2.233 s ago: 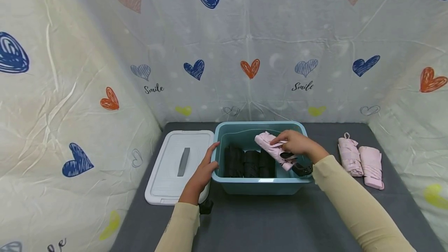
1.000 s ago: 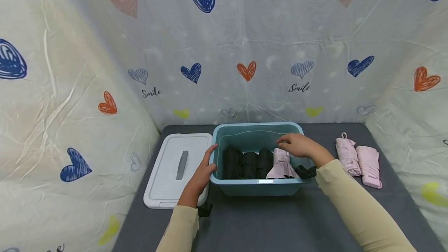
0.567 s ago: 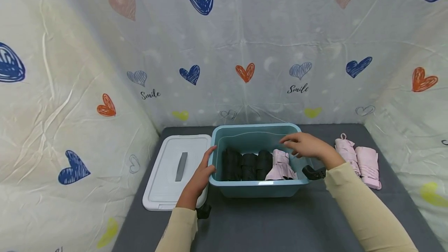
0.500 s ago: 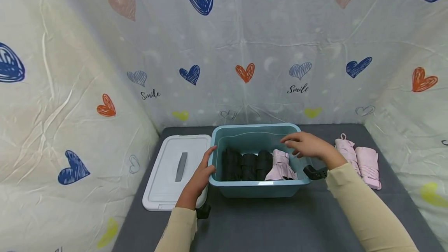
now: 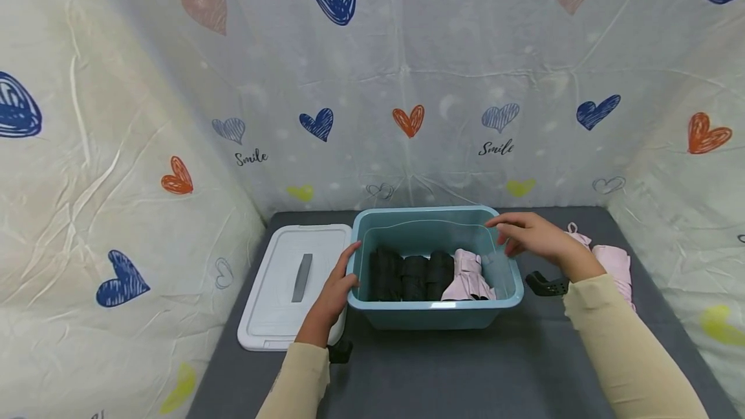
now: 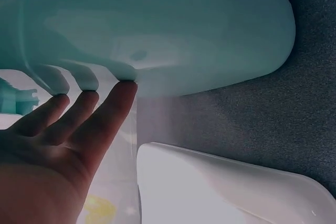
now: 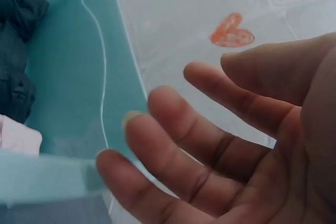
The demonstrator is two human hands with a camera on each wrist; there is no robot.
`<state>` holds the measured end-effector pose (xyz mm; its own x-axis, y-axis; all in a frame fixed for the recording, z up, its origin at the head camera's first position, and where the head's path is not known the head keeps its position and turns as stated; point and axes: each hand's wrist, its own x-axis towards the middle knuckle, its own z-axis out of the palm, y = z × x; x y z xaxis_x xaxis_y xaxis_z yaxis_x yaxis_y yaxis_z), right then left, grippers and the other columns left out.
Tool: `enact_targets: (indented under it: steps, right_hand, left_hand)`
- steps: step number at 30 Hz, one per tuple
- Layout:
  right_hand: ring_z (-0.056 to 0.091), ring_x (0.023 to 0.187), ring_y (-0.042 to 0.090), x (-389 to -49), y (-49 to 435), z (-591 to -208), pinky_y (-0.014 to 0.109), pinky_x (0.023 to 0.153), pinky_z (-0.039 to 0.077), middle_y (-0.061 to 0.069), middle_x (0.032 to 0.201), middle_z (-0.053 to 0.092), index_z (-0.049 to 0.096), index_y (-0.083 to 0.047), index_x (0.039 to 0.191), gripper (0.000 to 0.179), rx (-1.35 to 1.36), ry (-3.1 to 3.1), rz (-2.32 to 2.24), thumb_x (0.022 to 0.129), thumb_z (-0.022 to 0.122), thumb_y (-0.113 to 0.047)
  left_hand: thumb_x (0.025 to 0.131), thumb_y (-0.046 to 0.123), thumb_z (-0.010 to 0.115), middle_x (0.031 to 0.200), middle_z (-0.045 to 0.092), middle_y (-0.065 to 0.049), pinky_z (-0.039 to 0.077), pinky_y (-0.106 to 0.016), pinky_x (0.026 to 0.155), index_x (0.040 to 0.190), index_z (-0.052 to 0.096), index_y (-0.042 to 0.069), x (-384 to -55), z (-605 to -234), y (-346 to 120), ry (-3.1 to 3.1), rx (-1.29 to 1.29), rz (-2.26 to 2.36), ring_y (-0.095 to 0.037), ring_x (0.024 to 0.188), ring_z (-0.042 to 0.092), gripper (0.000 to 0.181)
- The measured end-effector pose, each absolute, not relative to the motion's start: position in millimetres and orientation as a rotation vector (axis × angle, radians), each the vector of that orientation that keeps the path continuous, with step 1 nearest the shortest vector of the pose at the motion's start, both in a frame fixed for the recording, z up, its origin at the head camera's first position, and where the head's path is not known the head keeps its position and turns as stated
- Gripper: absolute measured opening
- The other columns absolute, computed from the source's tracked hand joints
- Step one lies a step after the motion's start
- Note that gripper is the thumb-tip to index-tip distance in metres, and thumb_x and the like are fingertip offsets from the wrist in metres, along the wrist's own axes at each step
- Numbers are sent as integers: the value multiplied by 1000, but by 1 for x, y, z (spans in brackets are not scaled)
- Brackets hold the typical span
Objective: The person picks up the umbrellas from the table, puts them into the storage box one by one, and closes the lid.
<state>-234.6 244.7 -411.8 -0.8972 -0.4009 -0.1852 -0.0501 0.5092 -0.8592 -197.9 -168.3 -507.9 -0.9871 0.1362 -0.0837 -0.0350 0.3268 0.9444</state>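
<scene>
Right hand (image 5: 538, 238), loosely spread, empty, hovers just right of the pink umbrella (image 5: 466, 273) inside the storage bin (image 5: 431, 319); straight-fingered left hand (image 5: 336, 288) touches its wall.

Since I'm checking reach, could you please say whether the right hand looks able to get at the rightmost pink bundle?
Probably yes: the right hand is empty, and the rightmost pink bundle lies close by, outside the bin.

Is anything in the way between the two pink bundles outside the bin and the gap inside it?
Yes, the right wall of the bin stands between them, so the pink bundles would probably need lifting over it. The right hand is at that side too. The lid is off.
</scene>
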Motion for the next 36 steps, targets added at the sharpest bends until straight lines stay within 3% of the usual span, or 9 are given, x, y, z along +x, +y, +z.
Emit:
enact_targets:
  steps: [7,12,20,36]
  right_hand:
    - [62,101,31,-239,259,-421,46,85,53,26,125,56,51,-2,137,44,-346,2476,-1375,102,45,-28]
    - [55,117,40,-238,267,-428,53,95,46,24,141,48,49,-5,138,44,-266,2532,-1330,102,44,-30]
    - [42,130,46,-236,281,-440,61,102,38,25,147,40,43,-5,143,51,-185,2567,-1311,102,43,-34]
    - [32,132,53,-237,306,-466,65,99,35,35,145,35,37,-1,146,63,-35,2692,-1173,99,46,-42]
  left_hand:
    - [80,1,40,161,17,-10,39,-50,91,152,26,35,-198,-500,-170,2405,99,1734,-37,130,34,81]
    - [81,-1,40,161,15,-14,40,-49,91,154,22,28,-197,-494,-170,2377,95,1722,-38,129,34,81]
    - [81,4,40,159,19,-9,40,-48,89,150,27,36,-197,-503,-169,2401,97,1757,-36,128,35,77]
    - [82,5,40,159,20,-5,40,-47,88,147,27,44,-194,-507,-166,2405,74,1763,-36,128,36,77]
